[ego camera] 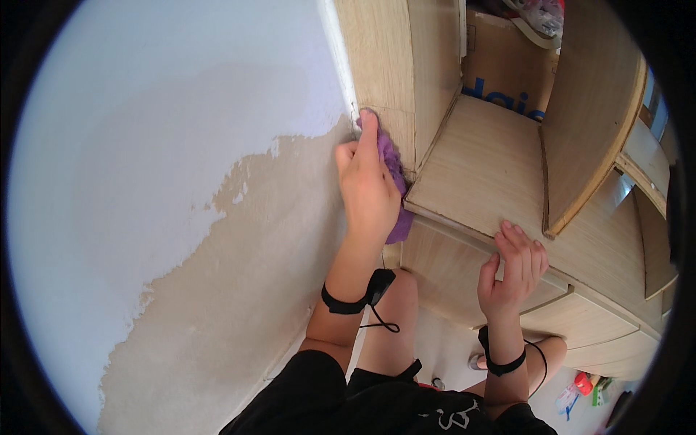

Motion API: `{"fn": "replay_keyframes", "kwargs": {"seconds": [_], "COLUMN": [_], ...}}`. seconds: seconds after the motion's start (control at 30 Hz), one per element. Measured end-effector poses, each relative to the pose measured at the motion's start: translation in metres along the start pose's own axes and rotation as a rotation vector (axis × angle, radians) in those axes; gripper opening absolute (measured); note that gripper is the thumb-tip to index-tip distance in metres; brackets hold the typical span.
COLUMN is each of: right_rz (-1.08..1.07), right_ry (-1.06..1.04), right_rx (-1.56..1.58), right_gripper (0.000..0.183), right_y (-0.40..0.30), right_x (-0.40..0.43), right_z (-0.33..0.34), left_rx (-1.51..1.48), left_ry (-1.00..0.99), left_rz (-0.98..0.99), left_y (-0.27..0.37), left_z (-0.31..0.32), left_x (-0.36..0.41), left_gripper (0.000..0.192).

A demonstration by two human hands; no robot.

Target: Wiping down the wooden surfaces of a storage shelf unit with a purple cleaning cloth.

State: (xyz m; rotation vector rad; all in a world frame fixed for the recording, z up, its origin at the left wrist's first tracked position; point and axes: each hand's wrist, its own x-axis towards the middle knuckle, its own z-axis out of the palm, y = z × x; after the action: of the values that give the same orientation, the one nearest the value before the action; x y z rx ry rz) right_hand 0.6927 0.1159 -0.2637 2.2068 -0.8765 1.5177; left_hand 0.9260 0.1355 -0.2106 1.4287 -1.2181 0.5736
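Observation:
A purple cloth (399, 217) lies along the narrow wooden side panel (383, 81) of a cabinet, beside the wall. My left hand (371, 179) grips it, the index finger pressing its upper end into the corner where panel and wall meet. Farther right, my right hand (514, 269) rests its fingertips at the front edge of the wooden shelf (478, 157), with nothing held in it. Each wrist wears a black strap with a cable.
At left the wall (244, 217) has peeling paint. A cardboard box (508, 65) stands at the shelf's back, beside a curved upright divider (592, 109). Drawers (582, 321) run below. A red container (583, 383) and small packages lie on the floor at lower right.

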Motion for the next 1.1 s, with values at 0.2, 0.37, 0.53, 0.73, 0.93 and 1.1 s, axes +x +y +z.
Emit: {"fn": "replay_keyframes", "kwargs": {"seconds": [0.2, 0.37, 0.53, 0.73, 0.93, 1.1], "right_rz": [0.005, 0.004, 0.001, 0.001, 0.007, 0.011], "right_ry": [0.010, 0.018, -0.003, -0.038, -0.074, -0.059], "right_rx": [-0.021, -0.011, 0.009, 0.028, 0.026, 0.039], "right_gripper": [0.033, 0.033, 0.034, 0.037, 0.039, 0.040], "right_y": [0.004, 0.000, 0.002, 0.001, 0.000, 0.002], "right_x": [-0.003, 0.001, 0.001, 0.002, 0.001, 0.001], "right_z": [0.002, 0.000, -0.003, -0.006, -0.010, -0.009], "left_rx": [-0.061, 0.013, 0.058, 0.085, -0.060, -0.045], "left_ry": [-0.077, 0.000, -0.165, -0.097, -0.143, -0.223], "left_rz": [0.008, 0.130, -0.054, 0.126, -0.007, 0.017], "left_y": [0.000, 0.007, 0.015, 0.004, 0.010, 0.009], "left_z": [0.010, -0.006, 0.000, -0.004, -0.003, -0.001], "left_x": [-0.027, 0.016, -0.021, 0.000, -0.018, -0.033], "left_gripper": [0.065, 0.064, 0.067, 0.071, 0.069, 0.074]}}
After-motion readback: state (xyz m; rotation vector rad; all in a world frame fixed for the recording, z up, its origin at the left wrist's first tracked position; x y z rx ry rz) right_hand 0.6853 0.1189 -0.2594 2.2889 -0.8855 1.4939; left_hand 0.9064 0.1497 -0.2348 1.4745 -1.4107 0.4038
